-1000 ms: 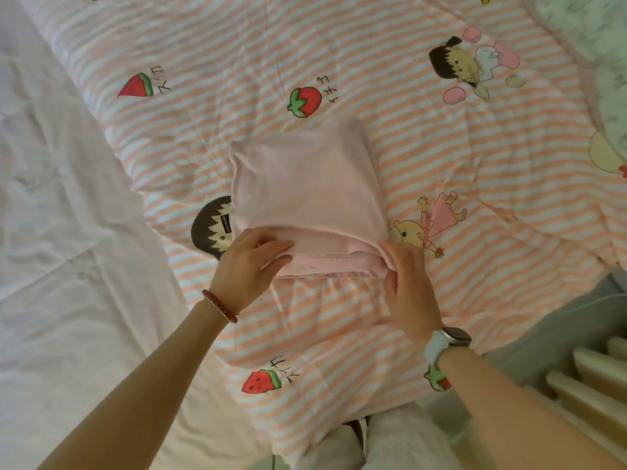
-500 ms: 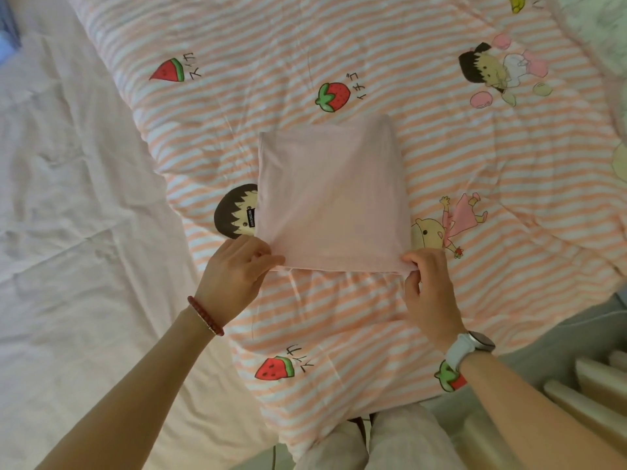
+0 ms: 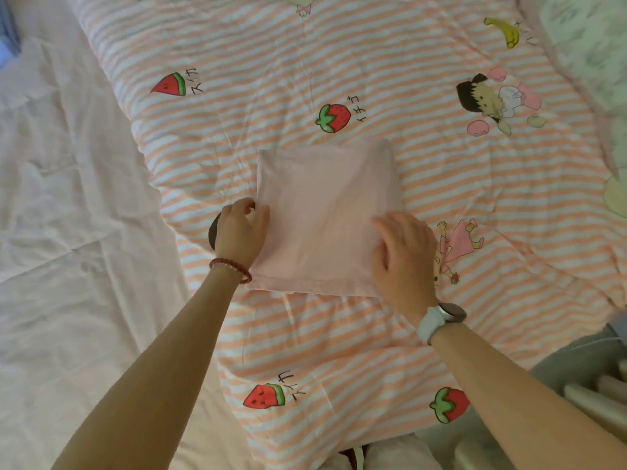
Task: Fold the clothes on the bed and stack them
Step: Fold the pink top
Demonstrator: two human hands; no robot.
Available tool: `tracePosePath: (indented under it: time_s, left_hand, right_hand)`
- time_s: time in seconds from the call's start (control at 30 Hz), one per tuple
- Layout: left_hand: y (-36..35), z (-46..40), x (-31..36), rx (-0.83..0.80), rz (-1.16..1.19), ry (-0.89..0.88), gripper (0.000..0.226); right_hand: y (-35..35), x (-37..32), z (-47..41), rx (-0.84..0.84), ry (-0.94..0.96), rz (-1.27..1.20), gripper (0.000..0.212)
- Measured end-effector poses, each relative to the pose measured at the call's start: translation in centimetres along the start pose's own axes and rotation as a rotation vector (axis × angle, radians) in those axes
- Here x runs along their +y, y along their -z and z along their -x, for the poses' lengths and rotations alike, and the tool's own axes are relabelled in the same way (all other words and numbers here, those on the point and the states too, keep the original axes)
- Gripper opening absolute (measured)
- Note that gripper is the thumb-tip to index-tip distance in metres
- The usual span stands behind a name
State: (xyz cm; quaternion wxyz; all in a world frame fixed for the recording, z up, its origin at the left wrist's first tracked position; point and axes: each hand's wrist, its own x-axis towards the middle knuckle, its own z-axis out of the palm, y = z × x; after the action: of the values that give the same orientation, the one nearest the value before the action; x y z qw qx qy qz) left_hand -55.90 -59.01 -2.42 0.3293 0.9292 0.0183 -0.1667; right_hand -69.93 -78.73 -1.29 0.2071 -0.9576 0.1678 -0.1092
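Head view: a folded pink garment (image 3: 327, 215) lies flat as a neat square on the striped quilt (image 3: 390, 79), near the middle of the bed. The left hand (image 3: 241, 228) has its fingers curled at the garment's left edge, gripping it. The right hand (image 3: 403, 252) rests flat, fingers relaxed, on its near right corner

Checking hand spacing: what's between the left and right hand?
In the head view, only the folded pink garment lies between them. The left hand is at its left edge; the right hand rests on its right side. Nothing else there.
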Motion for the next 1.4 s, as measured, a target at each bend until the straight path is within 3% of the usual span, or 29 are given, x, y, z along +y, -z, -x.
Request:
tracePosePath:
  time_s: [0.13, 0.3, 0.37, 0.43, 0.6, 0.73, 0.87, 1.03, 1.17, 1.4]
  left_hand:
    - [-1.5, -4.1, 2.9, 0.014, 0.171, 0.151, 0.043]
    - [-2.6, -6.4, 3.3, 0.113, 0.252, 0.251, 0.019]
    - [-2.8, -6.4, 3.4, 0.163, 0.295, 0.262, 0.017]
    - [-2.8, -6.1, 3.3, 0.161, 0.292, 0.283, 0.018]
    - [-1.7, -4.6, 0.7, -0.078, 0.217, 0.297, 0.071]
    - [-1.0, -2.8, 0.3, -0.265, 0.228, 0.237, 0.047]
    - [-1.9, -1.3, 0.2, -0.341, 0.428, 0.256, 0.058]
    - [-2.5, 0.1, 0.9, -0.225, 0.618, 0.270, 0.038]
    - [-1.8, 3.1, 1.5, -0.065, 0.627, 0.192, 0.024]
    - [2.5, 16.8, -0.2, 0.164, 0.602, 0.230, 0.022]
  right_hand:
    - [-1.6, -2.2, -4.7, -0.234, 0.048, 0.163, 0.053]
    - [-3.8, -0.8, -5.8, -0.447, -0.036, 0.198, 0.057]
    - [-4.1, 0.3, -5.6, -0.456, -0.065, 0.166, 0.051]
    - [-3.8, 1.0, -5.4, -0.336, -0.102, 0.055, 0.051]
    - [-1.5, 2.3, -4.3, -0.179, -0.581, -0.475, 0.049]
    - [-0.7, 2.4, -4.1, -0.302, -0.755, -0.621, 0.040]
    - [-1.4, 2.1, -4.5, -0.373, -0.792, -0.635, 0.053]
    - [-1.1, 1.4, -3.8, -0.272, -0.817, -0.844, 0.048]
    - [1.1, 0.5, -2.2, -0.227, -0.749, -0.882, 0.041]
    - [6.2, -2.4, 5.2, -0.398, -0.618, -0.899, 0.026]
